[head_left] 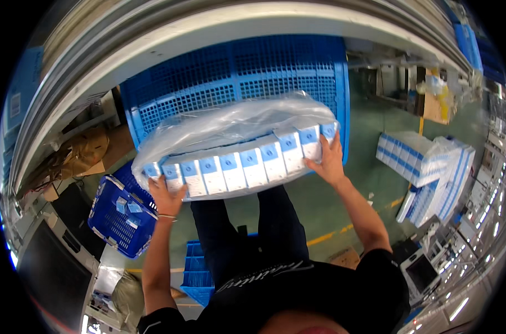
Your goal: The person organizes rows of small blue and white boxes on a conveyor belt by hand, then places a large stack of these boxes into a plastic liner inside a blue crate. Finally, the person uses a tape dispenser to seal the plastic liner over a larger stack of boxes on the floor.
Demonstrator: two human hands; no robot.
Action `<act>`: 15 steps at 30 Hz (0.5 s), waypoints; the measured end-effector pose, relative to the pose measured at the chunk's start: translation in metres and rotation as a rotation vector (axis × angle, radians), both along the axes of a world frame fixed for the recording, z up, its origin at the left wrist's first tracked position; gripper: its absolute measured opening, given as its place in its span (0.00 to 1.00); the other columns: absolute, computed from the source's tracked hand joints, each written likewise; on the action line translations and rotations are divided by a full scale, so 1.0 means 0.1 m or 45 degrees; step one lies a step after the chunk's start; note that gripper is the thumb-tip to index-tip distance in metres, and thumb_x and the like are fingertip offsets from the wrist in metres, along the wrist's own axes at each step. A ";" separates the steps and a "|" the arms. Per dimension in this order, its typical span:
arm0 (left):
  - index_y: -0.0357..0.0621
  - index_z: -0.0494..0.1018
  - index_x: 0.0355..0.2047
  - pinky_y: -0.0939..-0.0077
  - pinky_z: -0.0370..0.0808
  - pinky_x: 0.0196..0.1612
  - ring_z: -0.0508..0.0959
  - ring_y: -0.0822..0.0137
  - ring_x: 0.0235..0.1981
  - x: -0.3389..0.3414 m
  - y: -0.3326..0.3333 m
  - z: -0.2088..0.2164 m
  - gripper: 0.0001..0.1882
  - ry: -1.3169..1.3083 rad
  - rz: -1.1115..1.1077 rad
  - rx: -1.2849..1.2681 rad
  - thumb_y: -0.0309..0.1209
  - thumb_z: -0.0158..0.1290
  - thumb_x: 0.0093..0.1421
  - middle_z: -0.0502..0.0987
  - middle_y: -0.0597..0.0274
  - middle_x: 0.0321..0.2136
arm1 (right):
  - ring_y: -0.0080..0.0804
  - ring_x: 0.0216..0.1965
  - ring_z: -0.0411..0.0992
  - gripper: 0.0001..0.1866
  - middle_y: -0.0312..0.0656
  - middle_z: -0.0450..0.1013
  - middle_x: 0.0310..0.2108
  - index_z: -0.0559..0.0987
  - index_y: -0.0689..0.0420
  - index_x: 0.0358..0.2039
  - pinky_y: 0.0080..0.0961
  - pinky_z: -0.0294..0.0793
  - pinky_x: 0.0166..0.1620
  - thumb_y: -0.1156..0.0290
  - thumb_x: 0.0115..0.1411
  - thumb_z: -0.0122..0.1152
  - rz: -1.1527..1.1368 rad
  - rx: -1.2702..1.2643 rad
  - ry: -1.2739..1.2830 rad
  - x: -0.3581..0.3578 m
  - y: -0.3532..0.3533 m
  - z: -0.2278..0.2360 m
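Note:
A long row of small white-and-blue boxes (243,167) lies across in front of me, bowed a little along its length. Clear plastic wrap (225,125) is gathered behind and around the row. My left hand (166,196) grips the left end, thumb and fingers on the front of the boxes. At the other end my right hand (330,161) clasps the last boxes, its fingers against their faces. The row is over the near part of a large blue plastic crate (180,83) with grid walls; whether it touches the crate I cannot tell.
A blue basket (122,222) with a few small boxes stands at the left. Wrapped stacks of similar boxes (406,158) are on the right. Behind the crate runs a pale curved edge (253,15). Another blue crate (198,270) is low beside my legs.

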State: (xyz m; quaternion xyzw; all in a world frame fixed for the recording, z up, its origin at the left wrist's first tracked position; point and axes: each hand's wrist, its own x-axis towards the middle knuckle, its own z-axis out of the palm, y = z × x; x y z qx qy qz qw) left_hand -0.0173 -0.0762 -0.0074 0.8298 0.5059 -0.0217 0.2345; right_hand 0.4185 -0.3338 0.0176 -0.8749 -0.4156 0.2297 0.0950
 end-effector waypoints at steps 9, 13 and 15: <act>0.34 0.69 0.45 0.61 0.66 0.55 0.69 0.48 0.50 1.48 -0.18 0.25 0.17 -0.192 -0.571 0.426 0.26 0.51 0.54 0.70 0.43 0.47 | 0.30 0.35 0.72 0.24 0.41 0.74 0.35 0.70 0.59 0.48 0.23 0.70 0.38 0.56 0.58 0.60 -1.156 0.284 1.200 0.83 -0.65 -0.64; 0.55 0.59 0.61 0.53 0.47 0.65 0.51 0.48 0.65 3.54 -1.31 0.25 0.30 -0.553 -1.184 -0.045 0.40 0.50 0.57 0.54 0.54 0.63 | 0.17 0.32 0.68 0.22 0.32 0.72 0.33 0.72 0.56 0.46 0.16 0.66 0.34 0.56 0.57 0.62 -1.053 0.290 1.415 0.84 -0.70 -0.79; 0.56 0.57 0.62 0.48 0.41 0.65 0.45 0.49 0.66 3.79 -1.52 0.01 0.33 -0.432 -1.237 -0.120 0.47 0.48 0.57 0.49 0.55 0.65 | 0.15 0.29 0.67 0.14 0.29 0.72 0.30 0.76 0.54 0.37 0.15 0.65 0.31 0.59 0.56 0.63 -1.141 0.389 1.500 0.88 -0.79 -0.84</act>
